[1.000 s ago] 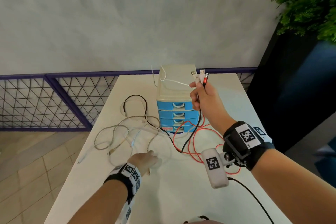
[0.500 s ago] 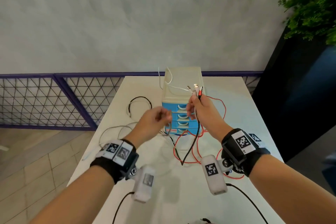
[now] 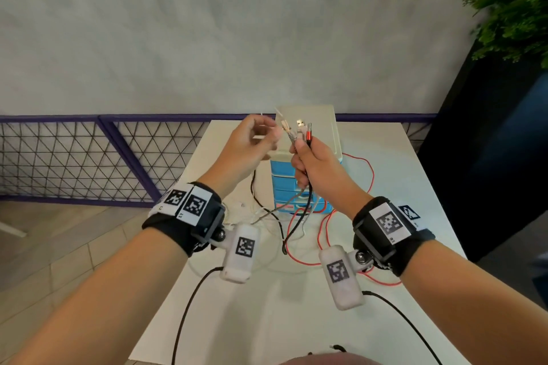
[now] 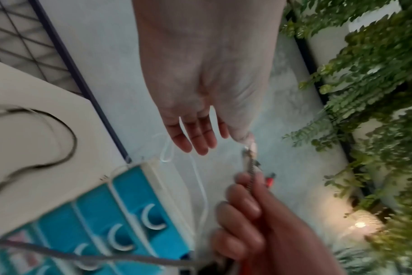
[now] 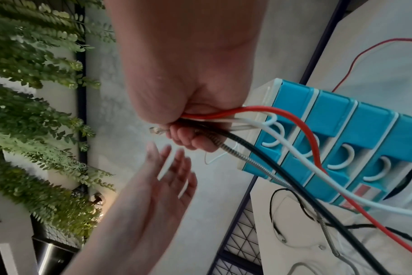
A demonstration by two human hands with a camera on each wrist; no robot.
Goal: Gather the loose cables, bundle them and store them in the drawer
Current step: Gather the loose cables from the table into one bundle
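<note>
Here, the right hand grips a bunch of cables (red, white, black and braided grey), plug ends upward, above the small cream cabinet with blue drawers on the white table. The left hand, just beside it, has relaxed, open fingers, its thumb touching the braided cable's plug. The cables trail down onto the table.
</note>
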